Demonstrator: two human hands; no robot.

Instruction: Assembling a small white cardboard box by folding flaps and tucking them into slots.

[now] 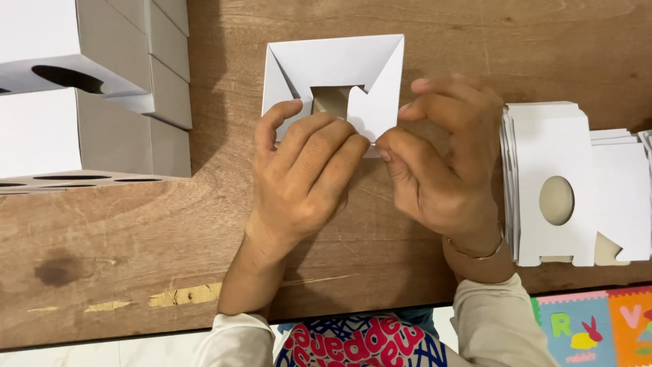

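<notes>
A white cardboard box blank (339,68), partly folded into a square frame with flaps, lies on the wooden table (136,238) at top centre. My left hand (305,177) rests on its near edge with fingers curled over it. Beside it, my right hand (441,156) pinches a small white flap of the same box between thumb and forefinger. Both hands hide the box's near side.
A stack of flat white box blanks (553,183) with oval cut-outs lies at the right. Folded white boxes (88,88) with holes are piled at the upper left. A colourful foam floor mat (598,326) shows beyond the table's near edge.
</notes>
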